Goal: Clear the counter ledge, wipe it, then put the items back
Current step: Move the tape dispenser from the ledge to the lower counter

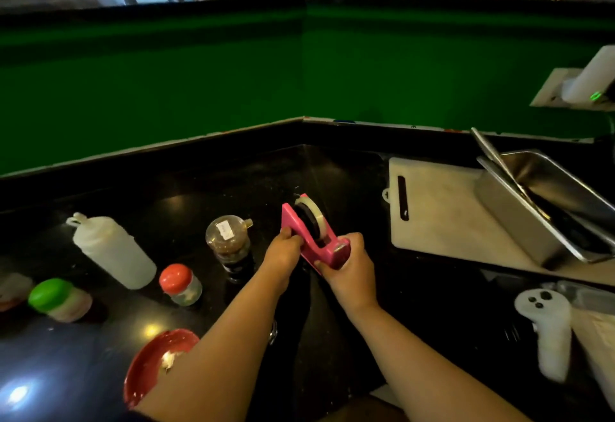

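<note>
Both hands clamped on the pink tape dispenser [314,238]: left hand [283,250] curled round its taller back end, right hand [349,265] wrapped over the low cutter end, fingers tucked underneath. Held tilted, roll end up and away, lifted just off the black counter [416,305]. Two-handed probably because such a dispenser tends to be heavy-based and awkward for one hand.

Lined up left of the dispenser: a brown sauce bottle [231,243] just beside the left hand, then an orange-lidded jar [179,283], a white squeeze bottle [111,250] lying on its side, and a green-lidded jar [60,300] farthest out. Likely parked down here on purpose, so the raised ledge [149,147] behind the dispenser stands bare for wiping. No cloth visible anywhere.

Nearer than the dispenser, a red dish [149,361] partly under the left forearm. Right of the dispenser, a white cutting board [436,212] with a steel tray [532,215] leaning on it, and a white controller [545,325] closer in.

Cannot tell whether the dispenser is coming off the ledge or returning to it.
</note>
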`<control>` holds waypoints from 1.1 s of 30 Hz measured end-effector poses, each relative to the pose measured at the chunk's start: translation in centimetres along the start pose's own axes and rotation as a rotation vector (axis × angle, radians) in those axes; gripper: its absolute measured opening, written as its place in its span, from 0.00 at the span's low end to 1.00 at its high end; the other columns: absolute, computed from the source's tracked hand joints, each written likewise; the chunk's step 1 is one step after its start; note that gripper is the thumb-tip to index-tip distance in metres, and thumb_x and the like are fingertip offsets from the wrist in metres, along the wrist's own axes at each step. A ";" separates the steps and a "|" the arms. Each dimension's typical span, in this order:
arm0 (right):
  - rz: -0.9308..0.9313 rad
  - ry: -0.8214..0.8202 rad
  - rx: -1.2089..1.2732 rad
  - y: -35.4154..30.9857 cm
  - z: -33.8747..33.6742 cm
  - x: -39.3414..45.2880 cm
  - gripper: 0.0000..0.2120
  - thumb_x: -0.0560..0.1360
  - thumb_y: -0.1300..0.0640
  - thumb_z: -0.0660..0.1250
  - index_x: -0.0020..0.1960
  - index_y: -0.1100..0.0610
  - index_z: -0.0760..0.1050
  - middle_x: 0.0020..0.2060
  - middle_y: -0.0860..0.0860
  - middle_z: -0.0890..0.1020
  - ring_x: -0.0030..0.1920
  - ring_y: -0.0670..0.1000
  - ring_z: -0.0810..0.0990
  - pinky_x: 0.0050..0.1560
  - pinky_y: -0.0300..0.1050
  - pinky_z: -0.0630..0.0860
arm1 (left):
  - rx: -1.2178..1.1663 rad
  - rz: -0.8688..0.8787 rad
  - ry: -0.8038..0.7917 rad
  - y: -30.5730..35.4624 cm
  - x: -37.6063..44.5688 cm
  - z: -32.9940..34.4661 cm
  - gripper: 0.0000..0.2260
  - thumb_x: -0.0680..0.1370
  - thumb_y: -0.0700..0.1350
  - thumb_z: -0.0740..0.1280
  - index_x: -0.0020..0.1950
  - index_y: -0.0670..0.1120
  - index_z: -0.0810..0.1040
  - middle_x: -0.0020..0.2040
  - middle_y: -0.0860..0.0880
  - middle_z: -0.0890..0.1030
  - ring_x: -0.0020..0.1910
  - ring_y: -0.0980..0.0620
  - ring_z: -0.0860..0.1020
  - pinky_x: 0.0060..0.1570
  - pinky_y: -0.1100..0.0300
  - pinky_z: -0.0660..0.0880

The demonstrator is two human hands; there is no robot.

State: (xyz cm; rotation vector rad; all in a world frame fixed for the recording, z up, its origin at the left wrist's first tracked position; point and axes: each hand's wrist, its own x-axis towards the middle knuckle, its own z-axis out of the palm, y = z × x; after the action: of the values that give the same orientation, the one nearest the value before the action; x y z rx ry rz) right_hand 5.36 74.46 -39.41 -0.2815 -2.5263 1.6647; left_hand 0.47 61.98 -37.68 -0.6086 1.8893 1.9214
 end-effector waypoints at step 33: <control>-0.602 -0.582 -0.449 -12.5 23.5 -24.2 0.29 0.76 0.50 0.66 0.75 0.47 0.62 0.77 0.47 0.58 0.78 0.49 0.49 0.77 0.49 0.52 | 0.949 0.409 0.640 -16.4 -26.5 -40.9 0.16 0.75 0.41 0.66 0.63 0.49 0.76 0.61 0.49 0.74 0.60 0.47 0.74 0.59 0.51 0.73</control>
State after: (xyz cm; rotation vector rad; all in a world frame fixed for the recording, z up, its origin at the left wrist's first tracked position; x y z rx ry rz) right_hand 23.40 43.47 -36.81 0.9738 -2.9105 1.0318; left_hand 33.28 22.44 -37.00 -0.5636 3.1646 0.7716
